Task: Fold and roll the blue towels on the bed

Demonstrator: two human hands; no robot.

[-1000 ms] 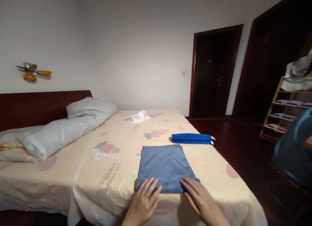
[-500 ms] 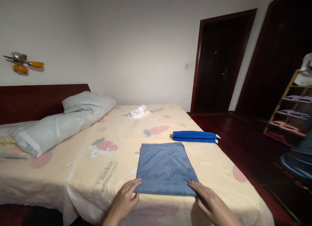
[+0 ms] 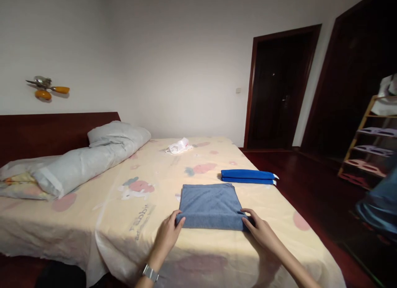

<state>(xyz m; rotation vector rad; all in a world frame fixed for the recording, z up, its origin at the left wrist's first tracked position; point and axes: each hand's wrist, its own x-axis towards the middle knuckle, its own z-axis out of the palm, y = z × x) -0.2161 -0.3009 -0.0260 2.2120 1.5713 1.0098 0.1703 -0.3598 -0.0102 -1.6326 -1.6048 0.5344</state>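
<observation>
"Where was the cloth?"

"Flat on the bed, near its front edge and towards the front right corner. The blue bundle lay just beyond, by the right edge, perhaps set there to leave working room."

"How was the cloth held?"

"At both ends of its front edge. The left hand had thumb and fingers narrowed on the left corner; the right hand pinched the right corner likewise."

"Why both ends?"

"A strip was doubled along that edge, so I'd judge the two grips kept it straight; one alone would probably have let it skew."

"What differed from half a second earlier?"

"Then the cloth reached closer to the bed's front edge and looked deeper front to back. Now its front part was turned up, and the hands were farther in from the edge. A band showed on the left wrist, unseen earlier. The bundle kept its place."
</observation>
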